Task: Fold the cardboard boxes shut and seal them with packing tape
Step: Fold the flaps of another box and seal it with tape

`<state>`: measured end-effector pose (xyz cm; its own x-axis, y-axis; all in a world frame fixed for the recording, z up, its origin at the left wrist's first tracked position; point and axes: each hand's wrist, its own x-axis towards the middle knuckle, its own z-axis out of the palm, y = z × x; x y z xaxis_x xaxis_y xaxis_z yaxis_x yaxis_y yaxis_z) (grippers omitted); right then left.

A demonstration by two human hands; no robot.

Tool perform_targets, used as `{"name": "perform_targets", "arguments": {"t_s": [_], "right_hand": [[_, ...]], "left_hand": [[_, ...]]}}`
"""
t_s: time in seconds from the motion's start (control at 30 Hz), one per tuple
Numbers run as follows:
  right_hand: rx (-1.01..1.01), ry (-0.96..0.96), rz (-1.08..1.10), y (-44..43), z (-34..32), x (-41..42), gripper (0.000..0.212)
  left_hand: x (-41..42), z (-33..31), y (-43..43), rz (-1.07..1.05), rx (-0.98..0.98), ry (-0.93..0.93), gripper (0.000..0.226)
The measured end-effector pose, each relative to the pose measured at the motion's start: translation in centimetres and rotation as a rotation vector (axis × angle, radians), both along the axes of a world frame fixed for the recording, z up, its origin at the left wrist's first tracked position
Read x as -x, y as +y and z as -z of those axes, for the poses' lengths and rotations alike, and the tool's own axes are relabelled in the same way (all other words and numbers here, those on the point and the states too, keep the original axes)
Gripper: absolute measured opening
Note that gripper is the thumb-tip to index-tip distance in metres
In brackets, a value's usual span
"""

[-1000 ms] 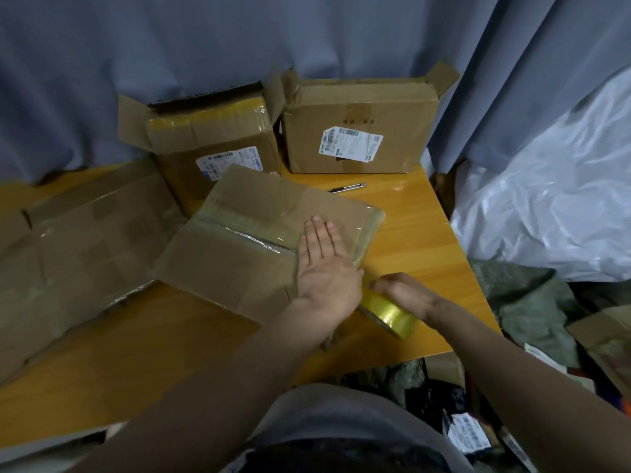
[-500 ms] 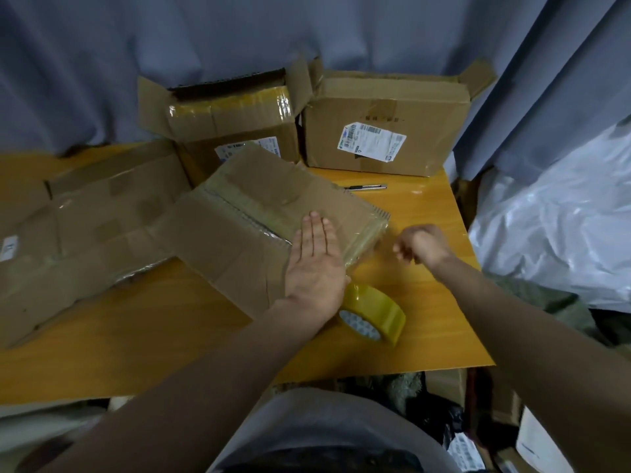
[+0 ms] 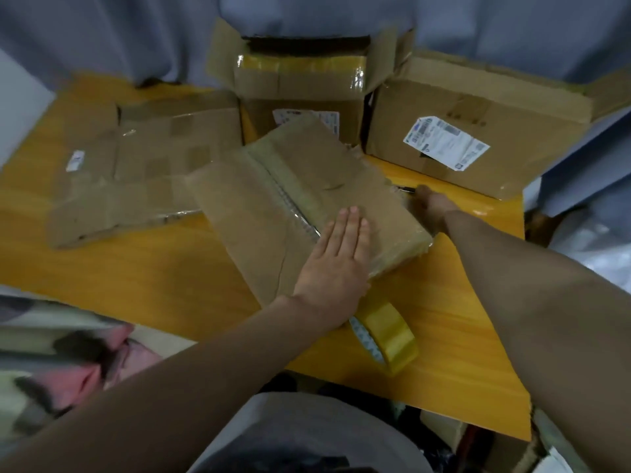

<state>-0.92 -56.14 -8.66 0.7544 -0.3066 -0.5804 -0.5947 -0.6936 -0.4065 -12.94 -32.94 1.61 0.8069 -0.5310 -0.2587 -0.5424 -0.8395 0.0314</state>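
A flat, closed cardboard box [image 3: 290,186] lies in the middle of the orange table [image 3: 136,274], with clear tape along its centre seam. My left hand [image 3: 336,254] presses flat on its near right part, fingers straight. My right hand [image 3: 430,208] reaches past the box's far right corner, at a small dark pen-like tool [image 3: 406,190] on the table; the frame is blurred and its fingers are hard to read. A roll of yellow packing tape [image 3: 386,336] stands on edge just behind my left wrist, held by neither hand.
Two open boxes stand at the back: one with yellow tape on its flap [image 3: 300,83], one with a white label [image 3: 478,128]. Flattened cardboard [image 3: 136,172] lies at the left. A grey curtain hangs behind; white plastic and clutter lie off the table's right side.
My right hand let go of the tape roll and moved away from me to the box's far right corner. The roll stayed on the table. My left hand kept pressing on the box.
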Motion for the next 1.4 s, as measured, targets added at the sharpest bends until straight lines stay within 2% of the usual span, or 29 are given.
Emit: {"name": "perform_targets", "arguments": {"t_s": [0.07, 0.17, 0.27, 0.4, 0.53, 0.63, 0.7, 0.73, 0.8, 0.87, 0.93, 1.03, 1.13, 1.27, 1.4], "right_hand": [[0.113, -0.048, -0.262, 0.4, 0.0, -0.2, 0.047], [0.180, -0.064, -0.419, 0.0, 1.0, -0.7, 0.047], [0.267, -0.122, -0.312, 0.3, 1.3, -1.2, 0.027], [0.447, -0.171, -0.304, 0.3, 1.0, 0.2, 0.018], [0.433, -0.130, -0.232, -1.0, 1.0, 1.6, 0.020], [0.356, -0.176, -0.073, -1.2, -0.2, 2.7, 0.027], [0.220, -0.299, 0.125, -0.7, -2.0, 3.3, 0.024], [0.099, -0.368, 0.248, -0.3, -3.1, 3.4, 0.020], [-0.269, -0.446, 0.497, 1.2, -5.9, 4.1, 0.016], [-0.535, -0.395, 0.491, 2.9, -8.9, 5.7, 0.024], [-0.647, -0.364, 0.310, 4.3, -10.4, 7.5, 0.025], [-0.639, -0.329, 0.178, 5.2, -10.4, 9.1, 0.026], [-0.632, -0.331, 0.273, 5.8, -9.9, 9.6, 0.039], [-0.649, -0.397, 0.331, 6.5, -9.7, 9.5, 0.023], [-0.622, -0.413, 0.349, 7.2, -9.5, 8.9, 0.021]], "left_hand": [[0.0, -0.1, 0.0, 0.007, -0.001, -0.011, 0.086], [0.0, -0.4, 0.0, 0.009, -0.004, -0.004, 0.086], [-0.1, -0.7, -0.1, 0.011, -0.009, 0.003, 0.085], [0.0, -0.7, 0.0, 0.021, -0.004, 0.008, 0.085], [0.0, -0.8, -0.1, 0.024, -0.024, 0.007, 0.082], [0.0, -1.0, -0.1, 0.019, -0.012, 0.007, 0.076], [0.3, -1.3, -0.2, 0.041, -0.017, 0.002, 0.073], [0.6, -1.4, -0.2, 0.064, -0.027, -0.009, 0.074], [1.2, -1.3, -0.3, 0.129, -0.045, -0.028, 0.073], [1.3, -1.2, -0.3, 0.183, -0.049, -0.025, 0.072], [0.8, -1.3, 0.0, 0.209, -0.048, 0.005, 0.072], [0.2, -1.8, 0.6, 0.233, -0.052, 0.066, 0.069], [-0.1, -1.7, 1.1, 0.249, -0.043, 0.085, 0.070], [-0.7, -1.8, 1.5, 0.261, -0.037, 0.121, 0.079], [-1.4, -1.8, 2.3, 0.276, -0.027, 0.115, 0.086]]}}
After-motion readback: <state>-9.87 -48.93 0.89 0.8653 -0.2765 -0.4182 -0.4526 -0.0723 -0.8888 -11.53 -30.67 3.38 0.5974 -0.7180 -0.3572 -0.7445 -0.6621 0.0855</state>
